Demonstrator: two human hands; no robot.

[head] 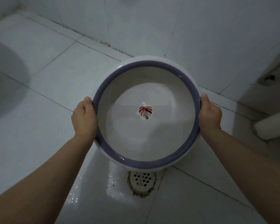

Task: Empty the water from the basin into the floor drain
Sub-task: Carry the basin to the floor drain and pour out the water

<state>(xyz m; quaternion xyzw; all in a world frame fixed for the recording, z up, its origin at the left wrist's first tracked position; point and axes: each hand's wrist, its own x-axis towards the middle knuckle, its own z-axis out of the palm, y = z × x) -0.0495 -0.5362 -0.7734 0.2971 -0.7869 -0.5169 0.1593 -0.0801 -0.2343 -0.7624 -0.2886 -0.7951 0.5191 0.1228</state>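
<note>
A round white basin with a purple rim and a leaf picture on its bottom is held above the tiled floor. My left hand grips the rim on the left side, and my right hand grips it on the right. Clear water seems to lie in the bottom; its level is hard to make out. The white grated floor drain sits in the floor just below the basin's near edge, partly hidden by it. Wet patches shine on the tiles left of the drain.
White tiled walls meet in a corner right behind the basin. A white rounded fixture stands at the left edge. A white pipe comes out of the floor at the right, under another fixture.
</note>
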